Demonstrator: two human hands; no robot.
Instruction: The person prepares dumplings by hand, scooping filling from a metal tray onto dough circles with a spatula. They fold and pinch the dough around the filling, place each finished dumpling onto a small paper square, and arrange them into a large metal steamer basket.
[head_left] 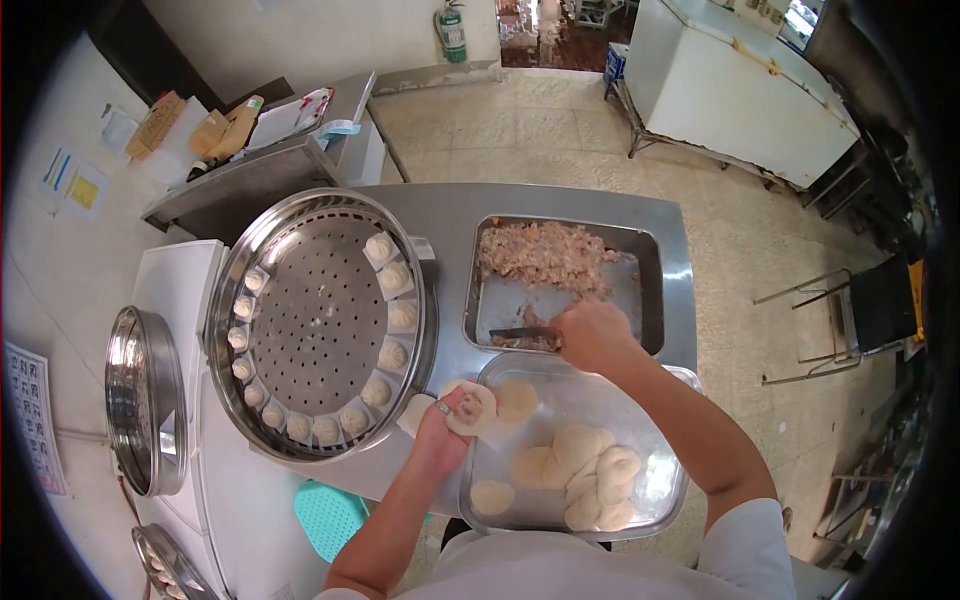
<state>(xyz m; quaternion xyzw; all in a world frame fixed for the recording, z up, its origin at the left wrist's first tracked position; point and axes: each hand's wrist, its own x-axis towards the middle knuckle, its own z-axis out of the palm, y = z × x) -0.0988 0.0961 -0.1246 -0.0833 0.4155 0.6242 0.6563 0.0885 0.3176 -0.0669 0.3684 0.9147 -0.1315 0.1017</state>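
My left hand cups a round dough wrapper with a dab of pink meat filling in its middle. A pale flat piece shows beside that thumb. My right hand is closed around a flat-bladed spatula, its blade low over the near left part of the steel filling pan. Minced meat is heaped at the pan's far side. Below, a metal tray carries overlapping dough rounds, with single rounds lying apart.
A perforated steamer tray on the left has filled buns on paper squares along its rim. Further left are a second steamer ring and a smaller one with buns. A turquoise stool sits below the table edge.
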